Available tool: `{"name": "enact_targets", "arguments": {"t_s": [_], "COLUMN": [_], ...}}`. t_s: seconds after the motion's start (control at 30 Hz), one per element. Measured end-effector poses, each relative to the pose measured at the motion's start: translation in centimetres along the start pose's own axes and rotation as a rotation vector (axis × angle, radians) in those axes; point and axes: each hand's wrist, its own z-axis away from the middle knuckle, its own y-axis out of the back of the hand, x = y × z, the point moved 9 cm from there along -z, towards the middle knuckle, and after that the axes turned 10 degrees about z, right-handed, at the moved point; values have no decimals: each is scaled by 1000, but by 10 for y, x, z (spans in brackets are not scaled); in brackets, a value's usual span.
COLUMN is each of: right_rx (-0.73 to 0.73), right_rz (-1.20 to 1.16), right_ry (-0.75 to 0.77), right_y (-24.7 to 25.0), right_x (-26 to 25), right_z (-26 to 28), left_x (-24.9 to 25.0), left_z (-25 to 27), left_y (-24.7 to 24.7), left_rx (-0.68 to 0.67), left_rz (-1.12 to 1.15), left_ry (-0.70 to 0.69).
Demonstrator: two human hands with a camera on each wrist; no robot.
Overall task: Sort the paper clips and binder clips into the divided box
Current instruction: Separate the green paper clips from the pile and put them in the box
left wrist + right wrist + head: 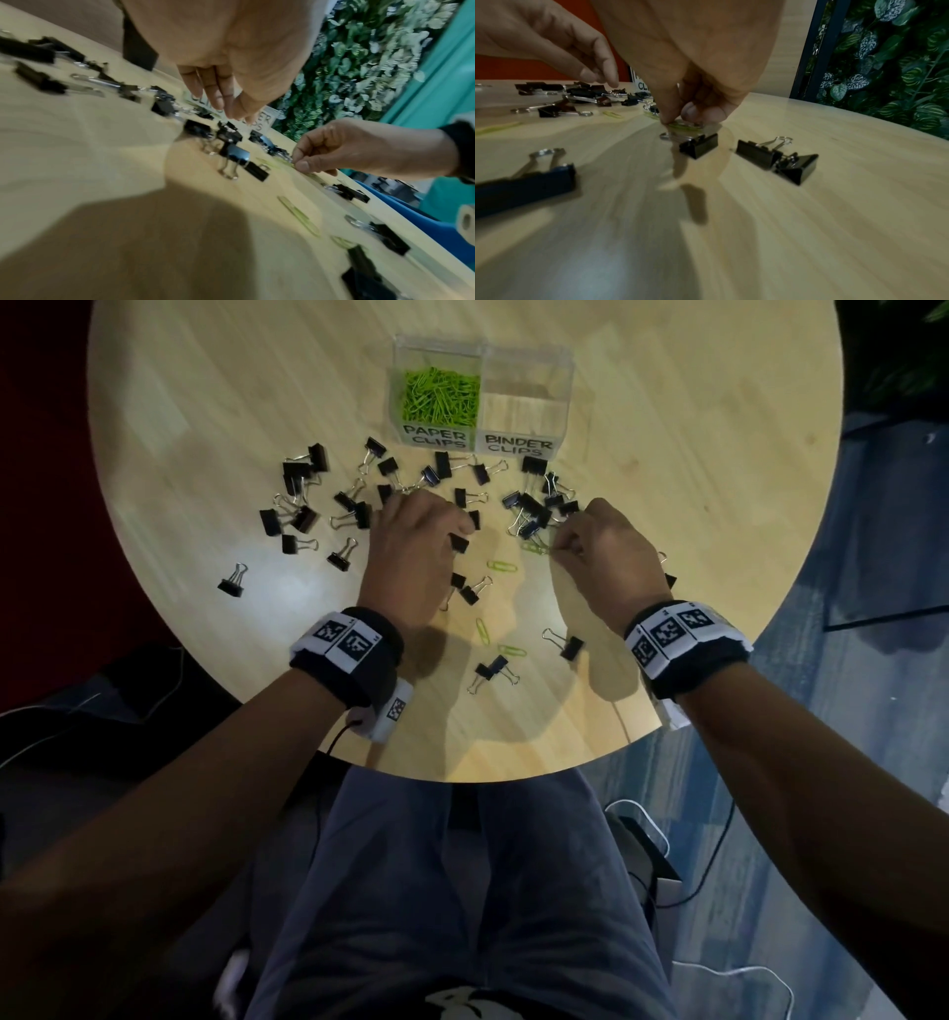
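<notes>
I'm mid paper-clip pass: right hand (693,97) pinching a thin green wire paper clip (682,127) flat on the round wooden table (667,454). Left hand (411,546) hovers, fingers loose, empty. Next: lift, drop into clear divided plastic box (482,351), left compartment.

Smooth wood table (667,454), clear-plastic box (560,356)

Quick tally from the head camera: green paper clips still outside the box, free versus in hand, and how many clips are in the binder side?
Green paper clips lying free on the table: 3
Green paper clip pinched by the right hand: 1
BINDER CLIPS compartment: 0
Total counted: 4
</notes>
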Motion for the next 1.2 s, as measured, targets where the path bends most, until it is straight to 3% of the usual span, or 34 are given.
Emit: {"name": "enact_targets", "arguments": {"t_s": [0.13,0.33,0.6,0.73,0.93,1.2], "right_rx": [-36,30,-11,-6,83,-13], "right_rz": [-70,-216,-55,6,-43,96], "right_ry": [-21,-163,-89,-57,-19,81], "right_y": [0,11,3,8,18,1], "right_x": [7,35,28,26,10,-8], "right_z": [3,14,19,19,15,1], "left_x": [30,33,39,34,35,32], "left_z": [-1,-6,1,20,41,40], "left_y": [-25,-55,-58,-53,-55,-52], "left_rx": [-117,-269,-404,-418,-380,-392], "left_rz": [-20,-91,-67,60,-36,-137], "left_ry": [-141,-111,-168,-189,-342,-420]}}
